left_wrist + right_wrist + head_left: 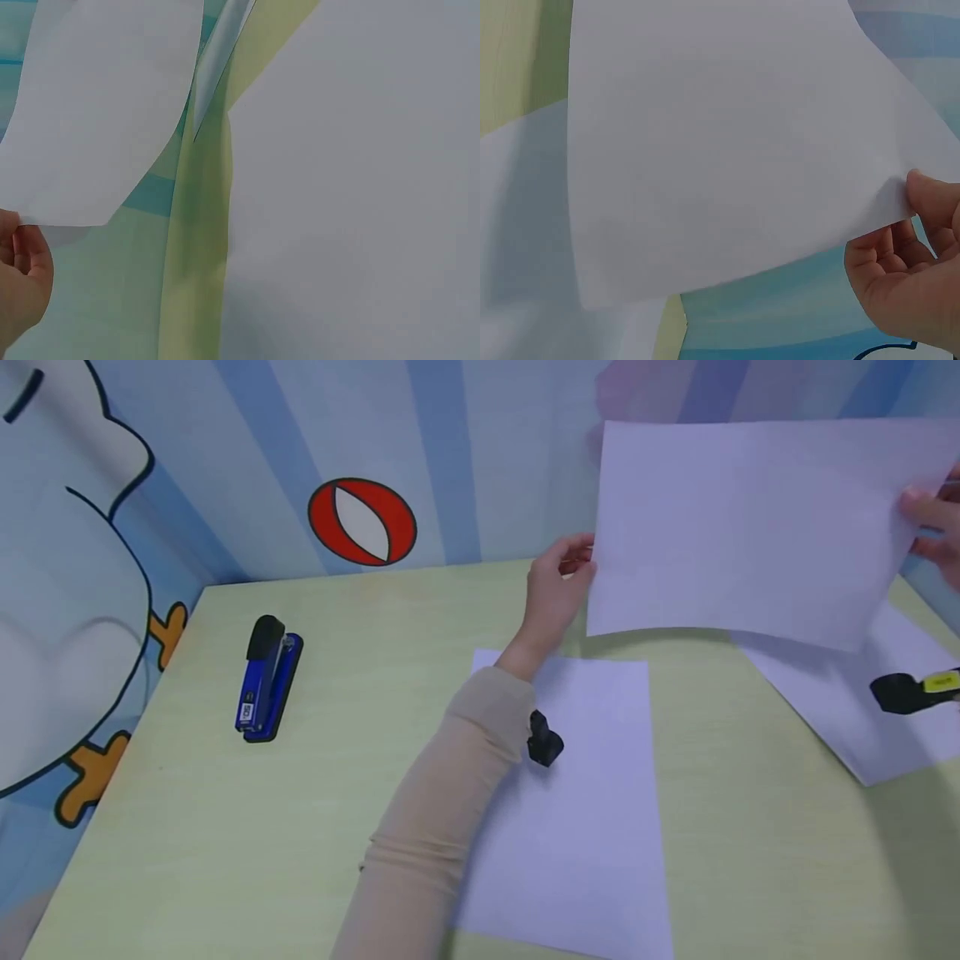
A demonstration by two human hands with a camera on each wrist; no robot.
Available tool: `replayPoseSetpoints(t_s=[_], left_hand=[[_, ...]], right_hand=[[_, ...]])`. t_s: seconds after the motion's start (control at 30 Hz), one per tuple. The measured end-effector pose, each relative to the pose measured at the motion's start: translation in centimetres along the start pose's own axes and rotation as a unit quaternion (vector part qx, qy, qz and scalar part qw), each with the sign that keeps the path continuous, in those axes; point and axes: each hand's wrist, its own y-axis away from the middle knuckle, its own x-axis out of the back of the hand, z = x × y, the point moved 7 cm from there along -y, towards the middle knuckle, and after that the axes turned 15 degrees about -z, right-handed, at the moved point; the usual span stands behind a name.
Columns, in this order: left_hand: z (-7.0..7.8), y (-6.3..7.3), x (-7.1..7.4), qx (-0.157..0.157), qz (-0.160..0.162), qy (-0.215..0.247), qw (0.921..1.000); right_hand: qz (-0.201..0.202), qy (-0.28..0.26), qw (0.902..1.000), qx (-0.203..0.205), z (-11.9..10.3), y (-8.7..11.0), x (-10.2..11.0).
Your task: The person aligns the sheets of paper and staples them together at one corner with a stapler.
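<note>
While hands hold paper, bottom edge seems free.

A pale yellow-green bench is backed by a blue-striped wall — decorated with a red-and-white ball.

The stapler lay on the counter's left, the middle sheet to its right. The raised sheet hung between left hand and right hand — before the wall — partly covering the right-hand sheet on the counter.
</note>
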Motion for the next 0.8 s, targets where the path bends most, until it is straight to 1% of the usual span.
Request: replayPoseSetpoints(t_s=[0.07, 0.1, 0.13, 0.2, 0.27, 0.33, 0.37, 0.4, 0.43, 0.5, 0.57, 0.6, 0.67, 0.73, 0.8], left_hand=[[0.1, 0.0, 0.6, 0.012, -0.002, 0.008, 0.9999], [0.1, -0.1, 0.9, 0.019, -0.002, 0.015, 0.9997], [0.1, 0.0, 1.2, 0.024, -0.001, 0.023, 0.9994], [-0.2, 0.1, 1.7, 0.043, -0.004, 0.040, 0.9983], [-0.4, 0.3, 2.2, 0.060, -0.004, 0.056, 0.9966], [-0.7, 0.6, 2.8, 0.076, -0.004, 0.072, 0.9945], [-0.9, 0.7, 3.1, 0.084, -0.005, 0.079, 0.9933], [-1.0, 0.8, 3.3, 0.090, -0.006, 0.083, 0.9924], [-1.1, 0.9, 3.6, 0.096, -0.010, 0.084, 0.9917], [-1.4, 1.1, 3.9, 0.111, -0.028, 0.078, 0.9904], [-1.7, 1.4, 4.3, 0.126, -0.050, 0.064, 0.9886], [-1.9, 1.6, 4.4, 0.132, -0.062, 0.061, 0.9874], [-2.2, 2.2, 4.7, 0.150, -0.081, 0.061, 0.9835], [-2.6, 2.8, 5.1, 0.174, -0.084, 0.074, 0.9783], [-3.0, 3.3, 5.4, 0.196, -0.076, 0.116, 0.9709]], right_hand=[[-0.032, -0.005, 0.9991, 0.029, -0.7, 0.4, -0.6], [-0.045, 0.002, 0.9981, 0.043, -1.1, 0.7, -0.9], [-0.051, 0.014, 0.9977, 0.044, -1.3, 0.9, -1.1], [-0.052, 0.003, 0.9984, 0.023, -1.2, 1.1, -1.5], [-0.047, -0.022, 0.9985, -0.017, -0.8, 1.2, -1.9], [-0.036, -0.076, 0.9947, -0.059, -0.1, 1.3, -2.2], [-0.032, -0.109, 0.9909, -0.072, 0.2, 1.5, -2.4], [-0.030, -0.131, 0.9877, -0.080, 0.4, 1.6, -2.6], [-0.033, -0.151, 0.9844, -0.085, 0.5, 1.8, -2.8], [-0.040, -0.190, 0.9768, -0.091, 0.8, 2.3, -3.3], [-0.059, -0.209, 0.9720, -0.090, 0.9, 2.8, -4.0], [-0.064, -0.224, 0.9682, -0.092, 1.1, 3.0, -4.4], [-0.071, -0.236, 0.9644, -0.096, 1.3, 3.4, -5.0], [-0.075, -0.239, 0.9634, -0.095, 1.5, 3.8, -5.5], [-0.076, -0.241, 0.9629, -0.094, 1.8, 4.1, -6.0]])
